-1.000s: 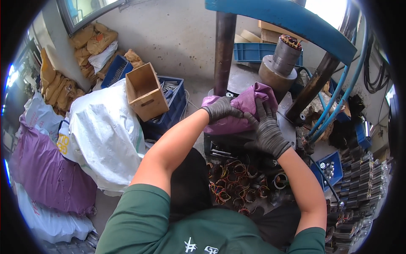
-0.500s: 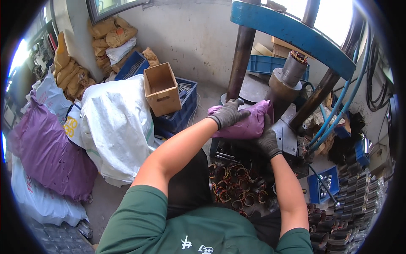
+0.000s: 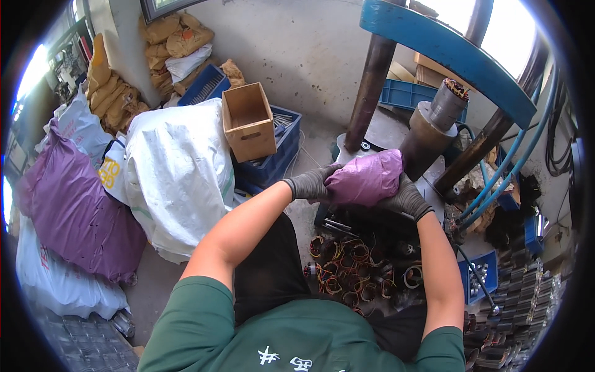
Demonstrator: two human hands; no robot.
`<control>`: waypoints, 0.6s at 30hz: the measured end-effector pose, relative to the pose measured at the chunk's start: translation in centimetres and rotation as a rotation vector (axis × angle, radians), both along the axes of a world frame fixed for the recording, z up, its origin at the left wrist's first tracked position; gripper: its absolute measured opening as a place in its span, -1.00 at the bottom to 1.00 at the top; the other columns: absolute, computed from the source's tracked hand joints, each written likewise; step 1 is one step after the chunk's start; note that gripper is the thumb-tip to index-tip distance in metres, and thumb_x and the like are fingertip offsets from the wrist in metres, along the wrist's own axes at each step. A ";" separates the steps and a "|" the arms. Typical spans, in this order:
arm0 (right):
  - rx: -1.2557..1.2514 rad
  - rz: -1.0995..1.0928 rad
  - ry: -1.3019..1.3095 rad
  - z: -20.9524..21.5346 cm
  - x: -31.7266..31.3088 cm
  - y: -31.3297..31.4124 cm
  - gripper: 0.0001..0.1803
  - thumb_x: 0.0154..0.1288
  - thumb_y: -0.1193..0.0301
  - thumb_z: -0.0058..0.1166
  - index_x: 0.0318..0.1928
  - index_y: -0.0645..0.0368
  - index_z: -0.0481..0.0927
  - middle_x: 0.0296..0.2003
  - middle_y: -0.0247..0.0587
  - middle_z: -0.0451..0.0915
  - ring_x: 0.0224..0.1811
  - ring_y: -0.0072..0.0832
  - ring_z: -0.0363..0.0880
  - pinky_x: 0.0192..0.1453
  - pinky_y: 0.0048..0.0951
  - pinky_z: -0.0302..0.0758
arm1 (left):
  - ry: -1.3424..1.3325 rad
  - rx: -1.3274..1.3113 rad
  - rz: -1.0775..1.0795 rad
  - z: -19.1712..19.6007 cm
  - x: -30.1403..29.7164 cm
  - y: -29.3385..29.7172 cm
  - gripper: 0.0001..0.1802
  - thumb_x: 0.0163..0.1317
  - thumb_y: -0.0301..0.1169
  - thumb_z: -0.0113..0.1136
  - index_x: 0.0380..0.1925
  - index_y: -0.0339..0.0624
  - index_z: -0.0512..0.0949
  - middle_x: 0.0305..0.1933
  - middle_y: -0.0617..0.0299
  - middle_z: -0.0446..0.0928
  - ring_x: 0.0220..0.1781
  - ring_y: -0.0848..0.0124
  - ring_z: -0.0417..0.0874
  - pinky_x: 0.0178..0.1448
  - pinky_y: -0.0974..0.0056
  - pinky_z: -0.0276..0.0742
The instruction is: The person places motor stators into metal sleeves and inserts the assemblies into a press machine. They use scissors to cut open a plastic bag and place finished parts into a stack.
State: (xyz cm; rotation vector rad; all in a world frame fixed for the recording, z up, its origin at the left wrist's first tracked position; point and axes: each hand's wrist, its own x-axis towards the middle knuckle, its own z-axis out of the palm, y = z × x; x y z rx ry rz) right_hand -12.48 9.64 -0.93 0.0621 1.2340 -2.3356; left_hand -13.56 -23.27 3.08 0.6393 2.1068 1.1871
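Observation:
A bulging purple sack (image 3: 367,178) is held up in front of me, between both gloved hands. My left hand (image 3: 310,183) grips its left end, fingers closed on the fabric. My right hand (image 3: 406,199) holds it from below on the right side. Directly under the sack lies a heap of copper wire coils (image 3: 350,273) with coloured leads, on the floor between my knees. A brown metal cylinder (image 3: 427,139) of the blue press frame (image 3: 446,53) stands just behind the sack.
A cardboard box (image 3: 248,121) sits on a blue crate (image 3: 276,158) to the left. Large white (image 3: 176,170) and purple (image 3: 71,204) filled sacks stand further left. Blue hoses (image 3: 511,173) and stacked metal parts (image 3: 527,297) are on the right.
The view has tilted and the sack with both hands now sits lower and more to the right. My hands have regripped, the right one moving under the sack.

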 end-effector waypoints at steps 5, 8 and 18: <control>0.584 -0.288 0.272 -1.9 2.2 -1.7 0.23 -0.29 0.26 0.68 0.46 0.18 0.26 0.31 -0.12 0.55 0.33 -0.24 0.53 0.48 -0.24 0.44 | 0.235 0.270 0.286 -5.6 -0.9 0.4 -0.04 0.13 -0.43 0.42 0.56 -0.12 0.22 0.11 -0.07 0.66 -0.03 0.22 0.73 0.04 0.16 0.71; 0.827 -0.509 0.471 -2.6 3.0 -3.3 0.25 -0.39 0.47 0.73 0.42 0.25 0.28 0.24 -0.12 0.60 0.24 -0.27 0.61 0.38 -0.31 0.56 | 0.337 0.499 0.695 -4.6 0.8 2.0 -0.47 0.29 -0.41 0.24 0.27 -0.26 0.44 0.07 -0.14 0.66 0.09 0.10 0.72 0.19 0.14 0.62; 1.153 -0.728 0.975 7.5 4.9 -23.8 -0.33 0.05 0.09 0.53 0.03 0.23 0.52 -0.12 -0.02 0.70 -0.08 0.01 0.70 0.08 -0.11 0.59 | -0.034 1.489 1.206 -6.7 9.3 -1.4 -0.49 0.48 -0.24 0.26 0.34 -0.12 0.42 0.06 0.18 0.63 -0.05 0.32 0.67 0.01 0.20 0.70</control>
